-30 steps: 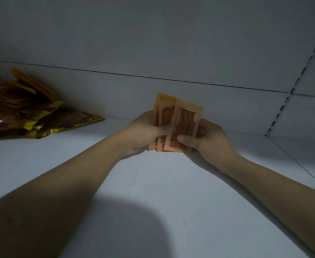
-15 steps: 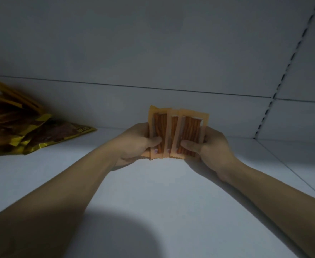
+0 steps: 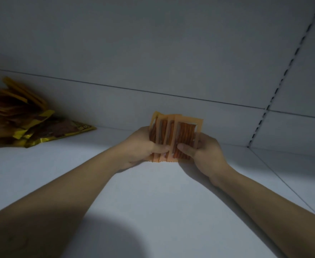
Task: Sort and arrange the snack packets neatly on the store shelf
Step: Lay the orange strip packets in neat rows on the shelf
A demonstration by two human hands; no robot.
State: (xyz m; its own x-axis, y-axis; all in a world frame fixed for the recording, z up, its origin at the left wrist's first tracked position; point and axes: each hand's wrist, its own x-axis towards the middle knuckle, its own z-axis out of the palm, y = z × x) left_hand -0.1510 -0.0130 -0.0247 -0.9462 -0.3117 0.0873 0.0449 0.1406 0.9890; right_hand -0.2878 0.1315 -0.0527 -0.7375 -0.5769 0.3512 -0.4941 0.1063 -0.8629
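A small fanned stack of orange snack packets (image 3: 175,135) stands upright in the middle of the white shelf (image 3: 153,198), close to the back panel (image 3: 153,58). Each packet overlaps the next, and their clear windows show reddish sticks. The lower edges are down at the shelf board; whether they touch it cannot be told.

Both bare forearms reach in from the near corners and meet at the stack. The left hand (image 3: 138,148) comes from the near left and closes on the stack's left side. The right hand (image 3: 206,153) comes from the near right and closes on its right side, wrist slightly bent.

Well apart at the far left lies a loose heap of yellow-and-brown packets (image 3: 33,129), some lying flat and some tipped up against the back panel. A slotted upright strip (image 3: 277,86) runs down the panel at the far right. A rounded dark shadow (image 3: 97,237) covers the near edge of the shelf between the arms. Nothing stands between the hands and the heap.

The left hand pinches the stack with its thumb laid across the front of the left packets and its fingers hidden behind. The right hand grips likewise, thumb pressed on the front packet's window, fingers curled round the right edge.
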